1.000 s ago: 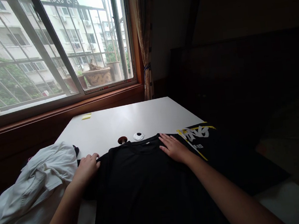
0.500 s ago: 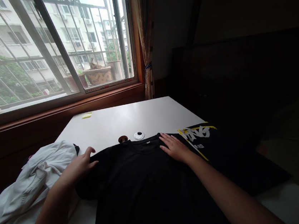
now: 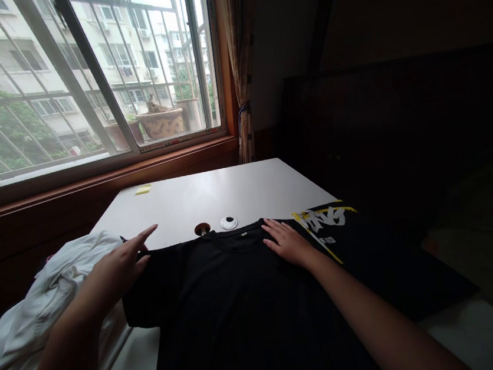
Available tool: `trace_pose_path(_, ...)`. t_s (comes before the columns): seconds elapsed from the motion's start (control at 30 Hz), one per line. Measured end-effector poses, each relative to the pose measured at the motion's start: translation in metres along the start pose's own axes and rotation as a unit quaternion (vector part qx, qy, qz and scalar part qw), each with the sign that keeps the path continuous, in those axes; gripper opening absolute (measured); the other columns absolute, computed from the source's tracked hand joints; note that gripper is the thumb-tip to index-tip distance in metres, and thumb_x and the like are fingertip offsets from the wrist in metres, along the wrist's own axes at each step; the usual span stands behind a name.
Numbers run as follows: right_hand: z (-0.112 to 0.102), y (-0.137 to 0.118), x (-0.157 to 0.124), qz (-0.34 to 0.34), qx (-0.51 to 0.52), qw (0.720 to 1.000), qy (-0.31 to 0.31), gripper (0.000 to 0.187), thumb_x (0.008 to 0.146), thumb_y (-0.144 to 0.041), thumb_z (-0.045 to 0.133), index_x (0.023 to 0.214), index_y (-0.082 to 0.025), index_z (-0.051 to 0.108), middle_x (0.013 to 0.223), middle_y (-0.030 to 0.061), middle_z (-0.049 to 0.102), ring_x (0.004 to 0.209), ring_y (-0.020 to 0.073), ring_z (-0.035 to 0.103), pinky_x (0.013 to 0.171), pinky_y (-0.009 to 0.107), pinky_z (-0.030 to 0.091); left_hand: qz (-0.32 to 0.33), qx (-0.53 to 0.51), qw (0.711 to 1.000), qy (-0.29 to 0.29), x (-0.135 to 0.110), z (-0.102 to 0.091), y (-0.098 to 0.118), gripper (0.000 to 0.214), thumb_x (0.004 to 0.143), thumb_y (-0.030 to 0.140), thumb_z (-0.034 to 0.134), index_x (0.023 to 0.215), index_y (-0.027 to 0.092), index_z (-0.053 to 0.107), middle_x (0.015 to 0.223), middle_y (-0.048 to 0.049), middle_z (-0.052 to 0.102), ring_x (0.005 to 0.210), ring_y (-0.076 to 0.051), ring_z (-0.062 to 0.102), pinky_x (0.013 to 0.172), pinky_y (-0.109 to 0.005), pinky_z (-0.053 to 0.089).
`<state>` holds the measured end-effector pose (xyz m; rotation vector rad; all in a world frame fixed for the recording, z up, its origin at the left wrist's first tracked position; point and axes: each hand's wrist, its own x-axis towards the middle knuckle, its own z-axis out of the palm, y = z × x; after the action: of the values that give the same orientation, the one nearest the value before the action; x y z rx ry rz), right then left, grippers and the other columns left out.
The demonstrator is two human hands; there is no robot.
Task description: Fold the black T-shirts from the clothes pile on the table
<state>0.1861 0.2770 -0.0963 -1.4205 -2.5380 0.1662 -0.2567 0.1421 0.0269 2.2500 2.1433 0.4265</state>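
A black T-shirt (image 3: 242,304) lies spread out, its collar toward the far side and its left sleeve stretched out flat. My right hand (image 3: 286,243) rests flat on the shirt beside the collar, fingers extended and holding nothing. At the outer end of the left shoulder is my left hand (image 3: 124,261), its index finger stretched forward and thumb apart. Whether its lower fingers touch the sleeve is hard to see. Under and beside my right forearm lies another dark garment (image 3: 398,268) with a white and yellow print.
A heap of white cloth (image 3: 43,315) lies on the left side of the white table (image 3: 229,193). The tabletop has a round hole (image 3: 202,229) and a white ring-shaped cap (image 3: 229,222). A yellow sticky note (image 3: 142,189) sits near the window (image 3: 162,70).
My left hand has shifted left and slightly up off the shirt's shoulder, its index finger straightening. The left sleeve looks flatter. My right hand stays in place.
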Motion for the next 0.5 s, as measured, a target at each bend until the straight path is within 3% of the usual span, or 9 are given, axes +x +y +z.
trace_pose_path(0.2,0.000,0.001,0.000,0.000,0.009,1.000,0.000,0.059,0.102,-0.052,0.036,0.153,-0.022,0.043,0.164,0.0061,0.031,0.152,0.0230,0.025,0.125,0.045,0.019,0.079,-0.066,0.994,0.046,0.002,0.000,0.051,0.062,0.094,0.038,0.049,0.154,0.031,0.036,0.113,-0.0051,0.070,0.089,-0.024,0.068,0.082,-0.037,0.055)
trace_pose_path(0.37,0.000,0.001,0.000,-0.001,0.007,1.000,0.004,0.059,0.102,-0.051,0.036,0.152,-0.021,0.044,0.163,0.0068,0.032,0.152,0.0234,0.026,0.124,0.045,0.020,0.195,-0.205,0.958,-0.055,-0.012,0.002,0.096,0.063,0.096,0.039,0.055,0.155,0.031,0.034,0.133,-0.0083,0.060,0.102,-0.024,0.066,0.089,-0.038,0.058)
trace_pose_path(0.43,0.000,0.001,0.000,-0.002,0.012,1.000,0.004,0.058,0.102,-0.050,0.037,0.152,-0.022,0.044,0.163,0.0068,0.031,0.152,0.0238,0.026,0.124,0.045,0.020,0.228,-0.232,0.939,-0.111,-0.017,0.000,0.100,0.066,0.096,0.040,0.059,0.155,0.033,0.033,0.140,-0.0086,0.055,0.110,-0.024,0.064,0.093,-0.037,0.058)
trace_pose_path(0.5,-0.001,0.001,-0.001,-0.002,0.016,1.000,0.006,0.057,0.102,-0.050,0.038,0.152,-0.023,0.045,0.164,0.0070,0.031,0.152,0.0240,0.026,0.124,0.046,0.020,0.244,-0.231,0.933,-0.129,-0.020,-0.002,0.094,0.059,0.098,0.039,0.058,0.153,0.034,0.037,0.140,-0.0077,0.055,0.114,-0.024,0.063,0.097,-0.038,0.057)
